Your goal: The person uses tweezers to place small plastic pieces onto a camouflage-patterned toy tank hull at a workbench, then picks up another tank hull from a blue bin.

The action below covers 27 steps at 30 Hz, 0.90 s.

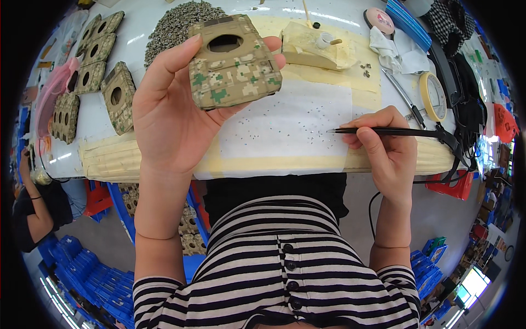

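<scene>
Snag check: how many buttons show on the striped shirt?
4, in a line up the striped shirt: the first button, farthest down, then the second button, the third button and the fourth button, farthest up. More may be hidden.

Holds a case [235, 85] in the left hand [170, 112], above the table [132, 50], with a heap [178, 30] behind it to the left and more cases [123, 114] farther left. Holds tweezers [392, 131] in the right hand [386, 151], tips by the bits [312, 130] on the paper [241, 153]. Has the paper mostly between both hands; behind it, a block [307, 54] with a cup [323, 40] on top. Has a tape roll [424, 94] right of the block, with a tool [404, 94] just left of the roll.
</scene>
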Available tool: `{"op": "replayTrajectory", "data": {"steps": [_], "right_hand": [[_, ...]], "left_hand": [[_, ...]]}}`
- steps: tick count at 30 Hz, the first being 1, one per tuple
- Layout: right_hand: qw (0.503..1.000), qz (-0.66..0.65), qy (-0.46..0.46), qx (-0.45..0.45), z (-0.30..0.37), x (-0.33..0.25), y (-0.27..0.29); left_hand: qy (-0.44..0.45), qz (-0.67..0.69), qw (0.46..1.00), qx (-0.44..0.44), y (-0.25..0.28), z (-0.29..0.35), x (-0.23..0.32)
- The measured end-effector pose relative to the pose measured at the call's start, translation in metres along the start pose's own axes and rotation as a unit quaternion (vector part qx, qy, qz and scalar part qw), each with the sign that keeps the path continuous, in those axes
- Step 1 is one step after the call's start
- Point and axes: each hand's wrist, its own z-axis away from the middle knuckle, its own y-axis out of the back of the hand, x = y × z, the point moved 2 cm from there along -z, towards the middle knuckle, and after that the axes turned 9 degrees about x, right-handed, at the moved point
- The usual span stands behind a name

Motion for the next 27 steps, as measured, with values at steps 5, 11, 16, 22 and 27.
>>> {"op": "replayTrajectory", "data": {"steps": [5, 11, 16, 22, 27], "right_hand": [[1.0, 0.0, 0.002, -0.005, -0.0001, 0.0006, 0.0003], [1.0, -0.008, -0.003, -0.001, 0.0006, 0.0002, -0.0002], [1.0, -0.005, 0.004, -0.008, 0.0009, 0.0011, 0.0012], [0.998, -0.052, 0.01, 0.017, -0.0001, 0.0012, 0.0041], [0.998, -0.05, 0.023, 0.019, -0.0004, -0.001, 0.0035]], "left_hand": [[-0.003, -0.002, 1.0, -0.012, 0.0019, -0.0004, 0.0004], [-0.003, -0.001, 1.0, -0.02, 0.0033, -0.0012, 0.0006], [-0.001, 0.006, 1.0, -0.017, 0.0043, -0.0009, 0.0004], [0.004, 0.021, 1.0, -0.021, 0.0063, -0.0014, 0.0005], [0.0, -0.002, 1.0, 0.027, 0.0008, -0.0004, -0.0003]]}}
